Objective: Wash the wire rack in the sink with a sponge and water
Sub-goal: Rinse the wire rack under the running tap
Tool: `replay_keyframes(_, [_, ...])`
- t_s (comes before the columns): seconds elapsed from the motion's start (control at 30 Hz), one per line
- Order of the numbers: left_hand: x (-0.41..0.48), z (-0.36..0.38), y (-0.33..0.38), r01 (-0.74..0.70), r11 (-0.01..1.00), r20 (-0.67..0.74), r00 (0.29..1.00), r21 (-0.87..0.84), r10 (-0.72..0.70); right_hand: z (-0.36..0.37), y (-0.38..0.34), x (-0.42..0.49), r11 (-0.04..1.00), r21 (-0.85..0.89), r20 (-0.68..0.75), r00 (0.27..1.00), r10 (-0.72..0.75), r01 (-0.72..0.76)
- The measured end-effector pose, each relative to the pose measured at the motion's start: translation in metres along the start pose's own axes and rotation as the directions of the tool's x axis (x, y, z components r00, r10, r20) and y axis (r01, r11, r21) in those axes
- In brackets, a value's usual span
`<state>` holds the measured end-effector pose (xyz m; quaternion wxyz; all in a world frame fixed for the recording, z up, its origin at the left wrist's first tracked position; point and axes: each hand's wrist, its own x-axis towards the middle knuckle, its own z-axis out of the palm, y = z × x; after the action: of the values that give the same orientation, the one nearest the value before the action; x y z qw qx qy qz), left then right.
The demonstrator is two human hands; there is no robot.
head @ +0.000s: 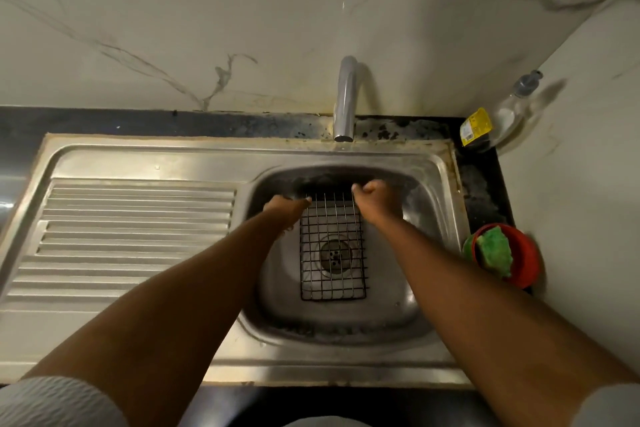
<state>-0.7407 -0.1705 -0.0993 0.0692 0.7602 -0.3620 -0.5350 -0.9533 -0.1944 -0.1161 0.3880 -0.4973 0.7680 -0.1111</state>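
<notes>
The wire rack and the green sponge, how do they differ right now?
The wire rack is a dark open grid; the sponge is a solid green pad. The rack lies in the sink over the drain; the sponge sits in a red bowl beside the sink. The left hand and right hand grip the rack's far edge; no hand touches the sponge. Shared: neither has water running on it.

Two bare forearms [180,295], left hand [287,207], right hand [372,198], left sleeve [59,402] in pale grey wavy ribbed knit, right sleeve [611,407] pale grey, both ending near the elbows
</notes>
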Motion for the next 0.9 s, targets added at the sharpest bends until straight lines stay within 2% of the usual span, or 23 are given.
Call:
replay_keyframes(0.03, [0.002, -0.005, 0.009, -0.034, 0.995, -0.001, 0.999, -0.095, 0.034, -0.008, -0.013, 0.001, 0.985, 0.173, -0.076, 0.997, -0.004, 0.017])
replay_keyframes(0.07, [0.000, -0.011, 0.019, -0.075, 0.979, 0.004, 0.997, -0.192, 0.077, -0.016, -0.027, 0.001, 0.945, 0.327, -0.090, 0.996, 0.013, 0.017])
replay_keyframes(0.13, [-0.007, -0.023, 0.040, -0.173, 0.942, 0.007, 0.983, -0.288, 0.183, -0.030, -0.054, 0.004, 0.841, 0.541, 0.007, 1.000, 0.023, -0.023])
replay_keyframes(0.2, [-0.012, -0.034, 0.056, -0.261, 0.921, -0.026, 0.964, -0.290, 0.265, -0.041, -0.078, 0.007, 0.767, 0.634, 0.147, 0.989, 0.005, -0.098])
replay_keyframes(0.3, [-0.011, -0.046, 0.064, -0.294, 0.908, -0.063, 0.955, -0.299, 0.289, -0.048, -0.096, 0.013, 0.707, 0.684, 0.292, 0.955, -0.039, -0.180])
replay_keyframes(0.4, [-0.009, -0.055, 0.058, -0.292, 0.894, -0.067, 0.956, -0.341, 0.286, -0.045, -0.098, 0.019, 0.717, 0.662, 0.339, 0.940, -0.031, -0.216])
replay_keyframes(0.53, [-0.003, -0.064, 0.042, -0.254, 0.882, -0.045, 0.965, -0.398, 0.258, -0.043, -0.092, 0.031, 0.659, 0.695, 0.394, 0.919, -0.016, -0.287])
replay_keyframes(0.6, [0.000, -0.066, 0.036, -0.240, 0.881, -0.045, 0.969, -0.408, 0.243, -0.042, -0.096, 0.035, 0.706, 0.652, 0.401, 0.916, -0.011, -0.277])
replay_keyframes(0.73, [0.004, -0.071, 0.031, -0.222, 0.854, -0.043, 0.973, -0.470, 0.229, -0.040, -0.109, 0.043, 0.917, 0.396, 0.268, 0.961, -0.064, -0.050])
replay_keyframes(0.83, [0.008, -0.075, 0.031, -0.220, 0.830, -0.027, 0.970, -0.513, 0.241, -0.040, -0.116, 0.056, 0.973, 0.210, 0.147, 0.981, -0.125, 0.092])
replay_keyframes(0.9, [0.012, -0.075, 0.030, -0.226, 0.827, -0.029, 0.969, -0.514, 0.247, -0.038, -0.113, 0.073, 0.975, 0.165, 0.105, 0.980, -0.167, 0.148])
